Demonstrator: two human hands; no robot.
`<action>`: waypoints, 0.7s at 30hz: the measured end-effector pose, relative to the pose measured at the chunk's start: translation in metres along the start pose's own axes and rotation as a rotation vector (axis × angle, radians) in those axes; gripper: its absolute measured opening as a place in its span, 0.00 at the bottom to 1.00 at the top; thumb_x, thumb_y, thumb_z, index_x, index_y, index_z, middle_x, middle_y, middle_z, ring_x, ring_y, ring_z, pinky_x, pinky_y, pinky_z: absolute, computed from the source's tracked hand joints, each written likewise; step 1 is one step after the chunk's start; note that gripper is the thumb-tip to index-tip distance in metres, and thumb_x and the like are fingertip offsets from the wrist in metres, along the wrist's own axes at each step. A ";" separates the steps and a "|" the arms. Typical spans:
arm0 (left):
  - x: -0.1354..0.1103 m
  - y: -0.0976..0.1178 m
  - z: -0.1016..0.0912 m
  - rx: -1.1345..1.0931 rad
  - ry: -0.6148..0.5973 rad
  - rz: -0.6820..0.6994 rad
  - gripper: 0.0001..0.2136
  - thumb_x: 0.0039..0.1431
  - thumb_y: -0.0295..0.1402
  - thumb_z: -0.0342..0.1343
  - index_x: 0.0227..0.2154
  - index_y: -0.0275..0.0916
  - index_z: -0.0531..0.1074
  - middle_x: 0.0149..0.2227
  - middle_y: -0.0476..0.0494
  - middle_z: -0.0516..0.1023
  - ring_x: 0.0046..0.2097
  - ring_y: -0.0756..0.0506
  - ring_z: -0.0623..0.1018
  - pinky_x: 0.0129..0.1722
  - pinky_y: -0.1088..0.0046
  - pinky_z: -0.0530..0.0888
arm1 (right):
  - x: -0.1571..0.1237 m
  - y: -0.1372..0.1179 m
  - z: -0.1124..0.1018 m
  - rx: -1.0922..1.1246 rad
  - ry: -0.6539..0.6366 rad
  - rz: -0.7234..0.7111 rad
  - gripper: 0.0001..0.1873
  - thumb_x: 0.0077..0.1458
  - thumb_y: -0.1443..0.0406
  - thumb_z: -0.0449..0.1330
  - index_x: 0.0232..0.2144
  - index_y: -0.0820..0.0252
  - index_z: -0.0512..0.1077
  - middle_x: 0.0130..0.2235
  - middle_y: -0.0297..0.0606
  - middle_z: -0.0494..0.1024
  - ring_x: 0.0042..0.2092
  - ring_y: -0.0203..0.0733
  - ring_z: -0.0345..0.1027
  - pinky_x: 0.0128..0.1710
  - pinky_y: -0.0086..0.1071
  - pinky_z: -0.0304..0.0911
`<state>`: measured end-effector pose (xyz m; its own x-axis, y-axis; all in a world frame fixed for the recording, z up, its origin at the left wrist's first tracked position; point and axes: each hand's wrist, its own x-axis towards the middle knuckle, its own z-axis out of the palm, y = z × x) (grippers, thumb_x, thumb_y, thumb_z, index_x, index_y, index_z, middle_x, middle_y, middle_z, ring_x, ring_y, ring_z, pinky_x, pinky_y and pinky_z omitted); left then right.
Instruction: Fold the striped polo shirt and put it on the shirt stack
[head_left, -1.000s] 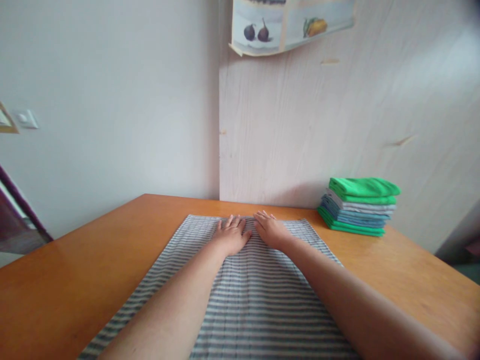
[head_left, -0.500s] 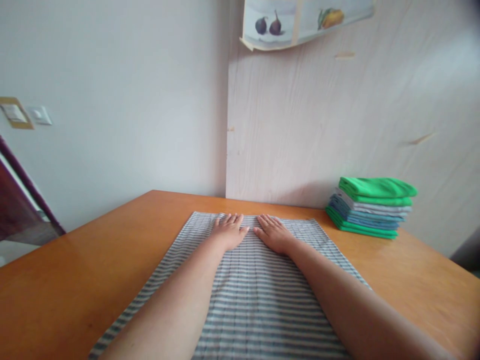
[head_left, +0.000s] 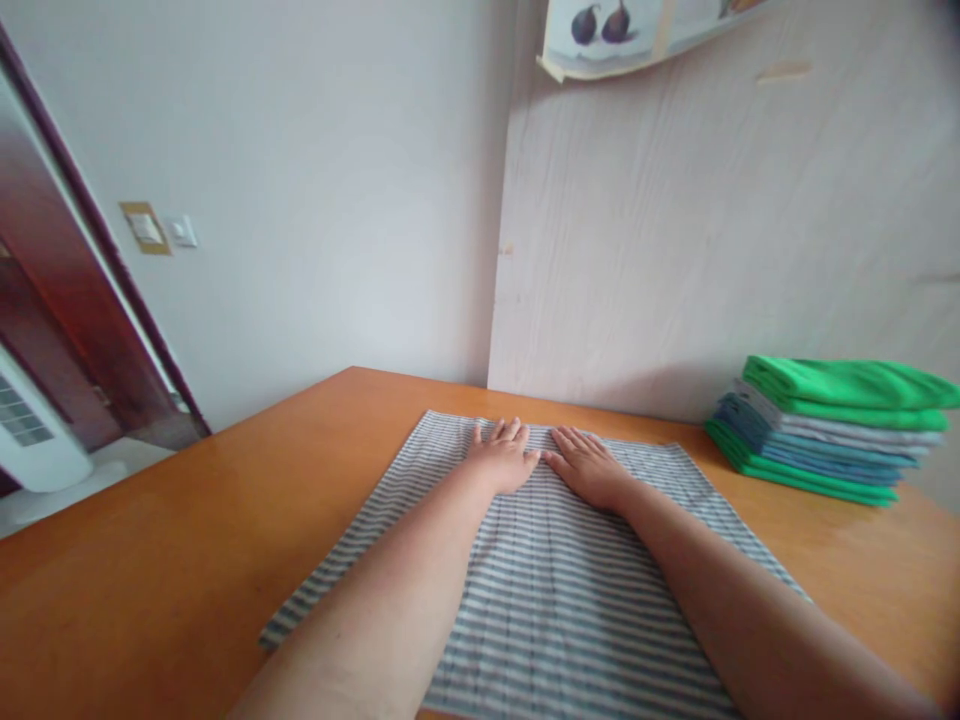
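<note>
A grey-and-white striped cloth (head_left: pixel 540 590) lies spread flat on the orange-brown wooden table (head_left: pixel 225 500). Near its far edge, my left hand (head_left: pixel 501 457) rests palm down with the fingers stretched out. My right hand (head_left: pixel 589 466) lies flat beside it, a small gap between the two thumbs, fingers extended forward. Neither hand grips anything; both press on the fabric. My forearms cover parts of the cloth's middle and sides. Faint crease lines run lengthwise down the cloth.
A stack of folded green, grey and blue fabrics (head_left: pixel 832 430) stands at the table's right, by the wall. Behind the table is a pale board (head_left: pixel 637 250) with a fruit picture (head_left: pixel 600 40) above. A white appliance (head_left: pixel 37 430) and a dark red door (head_left: pixel 82 300) are at left.
The head view has turned left, so everything sits further right in the picture and more of the door shows. Both hands stay flat near the cloth's far edge.
</note>
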<state>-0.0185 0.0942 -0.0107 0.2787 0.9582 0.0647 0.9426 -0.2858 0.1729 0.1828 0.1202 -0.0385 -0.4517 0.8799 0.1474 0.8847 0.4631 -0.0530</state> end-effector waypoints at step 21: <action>0.008 -0.008 0.007 0.014 -0.042 -0.041 0.35 0.64 0.57 0.26 0.69 0.47 0.46 0.72 0.48 0.40 0.71 0.37 0.44 0.65 0.40 0.43 | -0.014 0.004 -0.024 0.133 -0.053 0.149 0.47 0.62 0.39 0.33 0.69 0.64 0.48 0.71 0.47 0.44 0.71 0.53 0.30 0.67 0.49 0.35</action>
<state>-0.0229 0.1041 -0.0186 0.2474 0.9688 0.0164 0.9556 -0.2468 0.1612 0.1952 0.1067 -0.0167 -0.3256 0.9424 0.0762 0.9208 0.3344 -0.2009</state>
